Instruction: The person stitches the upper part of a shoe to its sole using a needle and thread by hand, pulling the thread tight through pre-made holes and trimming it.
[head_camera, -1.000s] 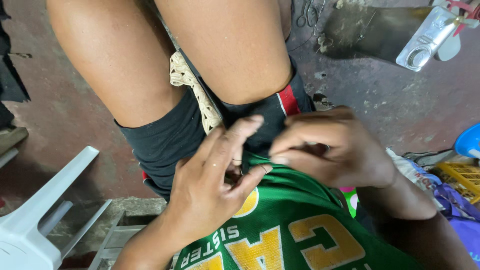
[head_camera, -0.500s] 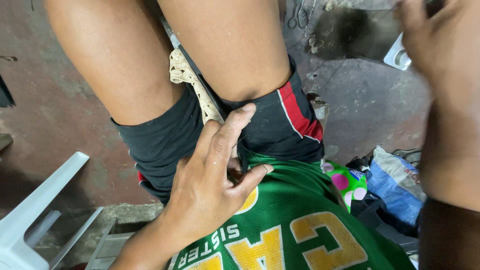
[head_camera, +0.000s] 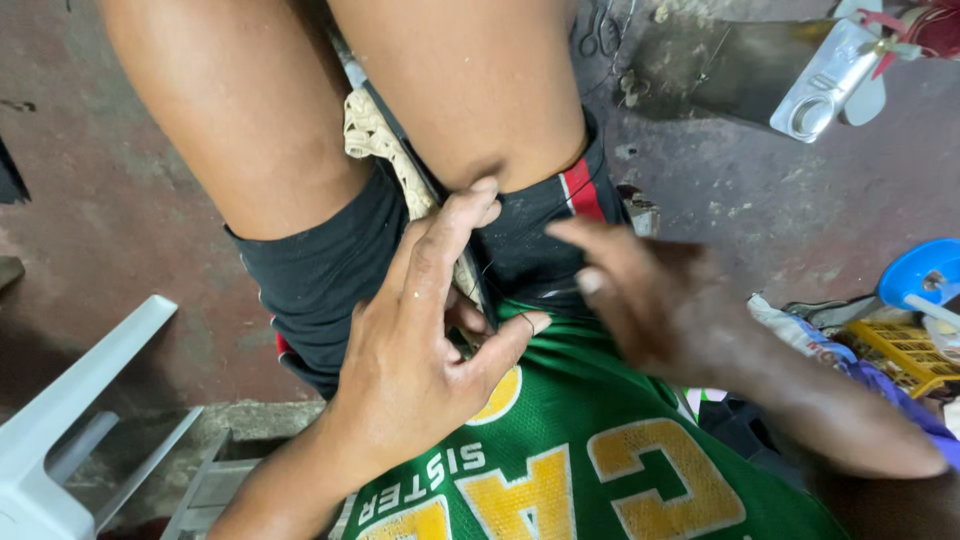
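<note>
L hand (head_camera: 420, 360) lies spread on the green jersey w/ yellow print (head_camera: 600, 470), near the black shorts w/ red trim (head_camera: 330, 270); grip loose, thumb + forefinger pinching at a thin thread. R hand (head_camera: 650, 300), blurred, hovers just right, fingers open, grasping nothing. Looks like hand-stitching at the hem; next calls for a steady pinch.

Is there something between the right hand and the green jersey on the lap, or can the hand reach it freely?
Nothing visible stands between them. The right hand hovers just above the top edge of the green jersey, fingers spread. The left hand already rests on the jersey beside it, not in the way.
</note>
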